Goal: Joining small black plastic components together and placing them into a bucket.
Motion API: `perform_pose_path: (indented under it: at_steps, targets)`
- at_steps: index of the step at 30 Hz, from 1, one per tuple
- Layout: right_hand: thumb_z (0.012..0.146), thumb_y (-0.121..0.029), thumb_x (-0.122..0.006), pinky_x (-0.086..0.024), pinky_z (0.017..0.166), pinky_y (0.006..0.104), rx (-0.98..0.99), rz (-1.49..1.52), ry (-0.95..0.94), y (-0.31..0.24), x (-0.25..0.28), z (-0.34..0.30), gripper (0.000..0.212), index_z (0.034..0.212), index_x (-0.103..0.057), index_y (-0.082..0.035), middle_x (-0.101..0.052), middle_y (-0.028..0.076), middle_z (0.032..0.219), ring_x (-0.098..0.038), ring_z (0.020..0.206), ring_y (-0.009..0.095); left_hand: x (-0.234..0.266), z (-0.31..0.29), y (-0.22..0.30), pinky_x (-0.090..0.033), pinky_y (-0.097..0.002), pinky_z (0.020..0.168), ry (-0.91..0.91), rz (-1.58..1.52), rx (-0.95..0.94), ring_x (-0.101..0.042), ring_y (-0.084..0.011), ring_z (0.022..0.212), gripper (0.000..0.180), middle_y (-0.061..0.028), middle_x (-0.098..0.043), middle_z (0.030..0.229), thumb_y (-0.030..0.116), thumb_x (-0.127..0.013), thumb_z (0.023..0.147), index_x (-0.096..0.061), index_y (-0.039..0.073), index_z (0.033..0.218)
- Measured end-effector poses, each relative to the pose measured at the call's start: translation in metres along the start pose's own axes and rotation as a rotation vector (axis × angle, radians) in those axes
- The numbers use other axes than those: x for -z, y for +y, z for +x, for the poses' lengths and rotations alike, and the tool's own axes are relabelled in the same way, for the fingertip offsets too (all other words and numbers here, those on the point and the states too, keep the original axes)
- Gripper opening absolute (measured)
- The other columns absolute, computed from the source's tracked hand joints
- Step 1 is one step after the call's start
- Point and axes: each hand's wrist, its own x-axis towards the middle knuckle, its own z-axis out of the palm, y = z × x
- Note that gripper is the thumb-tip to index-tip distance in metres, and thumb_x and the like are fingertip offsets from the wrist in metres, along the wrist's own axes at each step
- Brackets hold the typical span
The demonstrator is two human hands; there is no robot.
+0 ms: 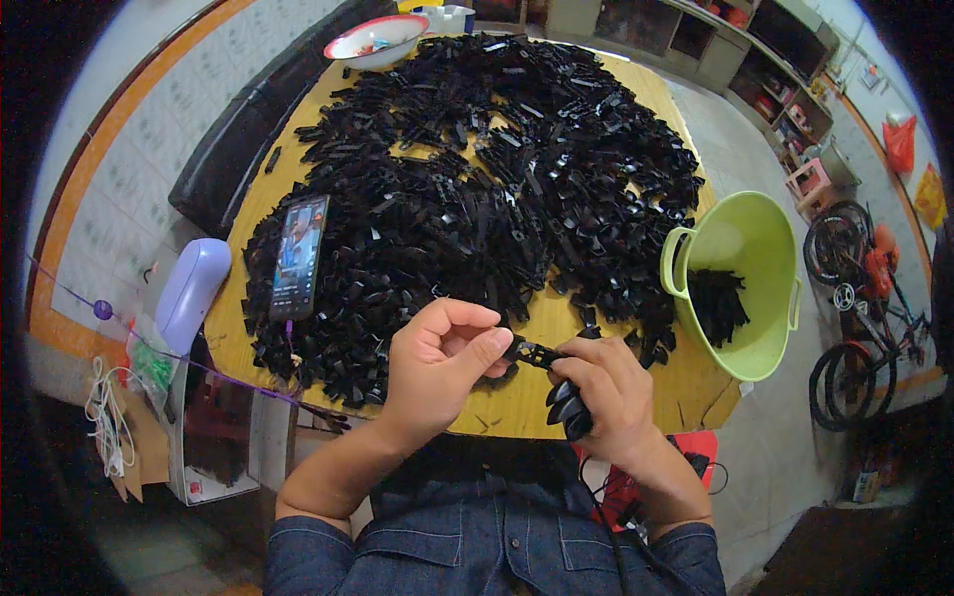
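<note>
Right hand [608,389]: fingers curled closed, gripping several glossy black, elongated pieces [568,409] and the right end of one slim, black, slotted piece [538,355]. Left hand [442,360]: thumb and forefinger pinched at that piece's left end, above the near part of a yellow table [497,415]. Lime-green, two-handled tub [760,263]: stands right, black pieces inside. Black, lit-screen smartphone [298,253]: lies left, against a broad black heap [397,228]. White, red-rimmed basin [373,50]: far left.
</note>
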Motion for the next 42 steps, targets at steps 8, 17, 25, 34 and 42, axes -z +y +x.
perform_pose_path:
  at_steps: [8, 17, 25, 34, 42]
  targets:
    - [0.06, -0.006, -0.061, -0.046, 0.057, 0.0326, 0.009, -0.179, -0.037, -0.015, 0.006, 0.003, 0.032, 0.091, -0.057, -0.002, -0.056, 0.013, 0.088, -0.056, 0.069, 0.026, -0.005, -0.011, -0.001, -0.049, -0.021, 0.058, 0.042, 0.595, -0.531, -0.058, -0.0066, 0.065, 0.012, -0.0037, -0.061, 0.077, 0.003, -0.065, 0.08, -0.058, 0.001, 0.089]
    - [0.063, -0.011, -0.06, -0.05, 0.057, 0.0303, 0.12, -0.211, -0.146, -0.034, -0.003, -0.005, 0.025, 0.086, -0.057, -0.002, -0.058, 0.015, 0.091, -0.06, 0.075, 0.024, -0.016, 0.008, -0.004, -0.037, -0.0341, 0.097, -0.568, -0.248, 0.237, -0.044, -0.0203, 0.117, 0.048, -0.0119, -0.044, 0.127, 0.017, -0.056, 0.089, -0.035, 0.001, 0.129]
    - [0.067, -0.01, -0.058, -0.049, 0.062, 0.0367, -0.036, -0.322, -0.256, -0.029, 0.028, -0.003, 0.018, 0.084, -0.058, -0.008, -0.058, 0.012, 0.094, -0.058, 0.083, 0.027, -0.038, 0.021, -0.01, -0.038, -0.0376, 0.096, -0.574, -0.135, 0.18, -0.046, -0.0207, 0.116, 0.067, -0.0115, -0.043, 0.128, 0.053, -0.043, 0.089, -0.033, 0.003, 0.132]
    - [0.067, -0.007, -0.069, -0.043, 0.078, 0.0432, -0.617, -0.891, 0.082, 0.063, 0.095, -0.011, 0.047, 0.11, -0.05, -0.008, -0.057, 0.014, 0.097, -0.053, 0.09, 0.034, 0.004, 0.02, -0.02, -0.041, -0.0367, 0.074, -0.416, 1.279, -0.673, -0.051, -0.0249, 0.089, 0.02, -0.0046, -0.054, 0.098, 0.021, -0.075, 0.059, -0.062, 0.013, 0.073]
    - [0.066, -0.007, -0.069, -0.048, 0.071, 0.0342, -0.237, -0.361, -0.052, 0.041, -0.008, 0.016, 0.032, 0.097, -0.06, -0.009, -0.058, 0.007, 0.091, -0.054, 0.086, 0.026, 0.004, 0.003, -0.045, -0.038, -0.0358, 0.062, -0.32, 1.528, -0.761, -0.048, -0.0218, 0.079, 0.018, -0.0026, -0.051, 0.084, 0.019, -0.069, 0.059, -0.058, 0.013, 0.071]
